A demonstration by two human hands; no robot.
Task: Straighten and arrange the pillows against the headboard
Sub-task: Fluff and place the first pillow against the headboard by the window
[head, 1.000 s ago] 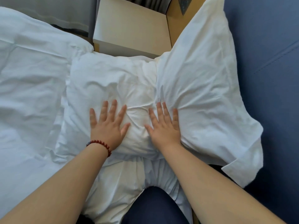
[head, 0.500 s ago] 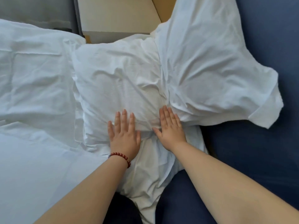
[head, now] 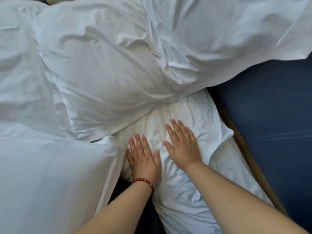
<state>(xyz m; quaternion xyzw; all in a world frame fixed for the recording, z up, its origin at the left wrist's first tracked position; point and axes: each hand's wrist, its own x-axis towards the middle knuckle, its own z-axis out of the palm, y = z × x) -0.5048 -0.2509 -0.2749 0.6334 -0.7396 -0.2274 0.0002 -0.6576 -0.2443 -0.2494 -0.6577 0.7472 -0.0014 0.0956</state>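
Observation:
Two white pillows lie close together. The far pillow (head: 104,70) is plump and creased, and its right half (head: 219,36) leans up against the dark blue headboard (head: 270,115). A nearer, flatter pillow (head: 190,105) lies partly under it. My left hand (head: 143,159), with a red bead bracelet at the wrist, presses flat on this near pillow, fingers straight. My right hand (head: 182,144) presses flat beside it, a little farther up. Neither hand holds anything.
A white duvet (head: 42,174) covers the bed at the left and lower left. A wooden strip (head: 249,154) runs along the foot of the headboard at the right. A dark gap shows beneath my left forearm.
The view has dropped and moved closer. Both hands have slid back from the far pillow's near edge onto the flatter near pillow, still flat and side by side.

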